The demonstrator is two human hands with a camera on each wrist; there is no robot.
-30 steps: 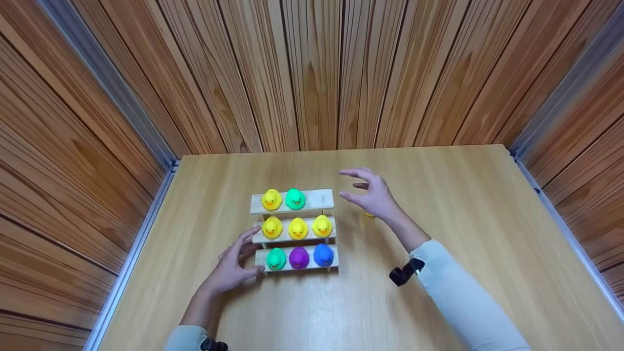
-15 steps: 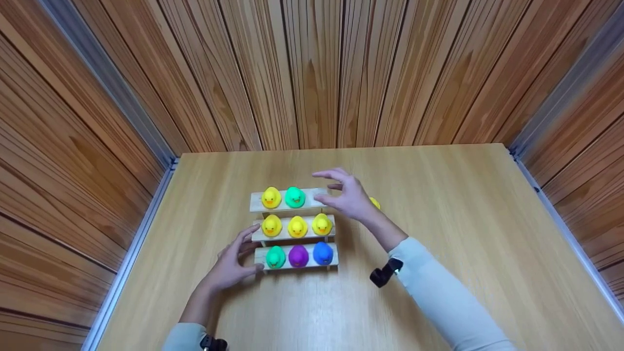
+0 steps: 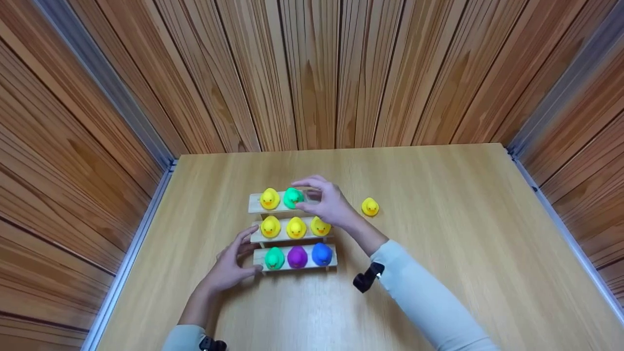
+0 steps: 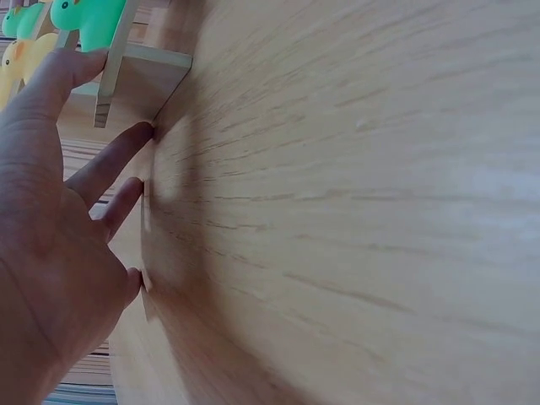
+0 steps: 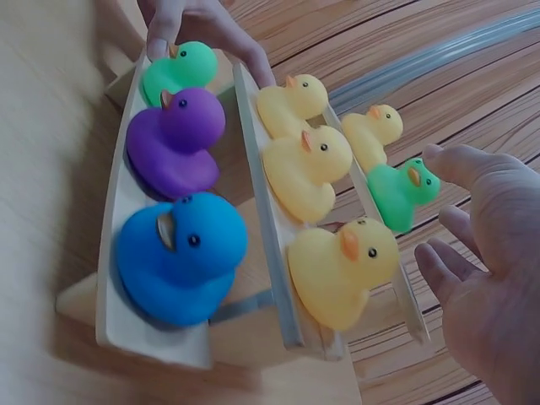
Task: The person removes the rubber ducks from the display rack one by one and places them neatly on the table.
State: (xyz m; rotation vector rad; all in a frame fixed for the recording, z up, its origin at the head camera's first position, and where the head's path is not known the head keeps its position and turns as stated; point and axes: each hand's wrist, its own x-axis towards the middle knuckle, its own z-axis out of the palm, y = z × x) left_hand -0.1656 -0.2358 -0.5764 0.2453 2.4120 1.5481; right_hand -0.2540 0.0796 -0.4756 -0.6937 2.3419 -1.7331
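Between the right hand's (image 3: 330, 202) loosely parted fingers sat a green duck (image 3: 291, 196), contact unclear, the left hand's (image 3: 230, 269) spread fingers touching the wooden rack's (image 3: 254, 204) end beneath it.

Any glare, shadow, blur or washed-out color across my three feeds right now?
Head view: pale sheen on the near tabletop, soft shadow beside the left hand; left wrist view: whitish glare toward the right edge, broad shadow on the tabletop alongside the fingers; right wrist view: yellow ducks look paler than in the head view, tabletop grain at left looks soft.
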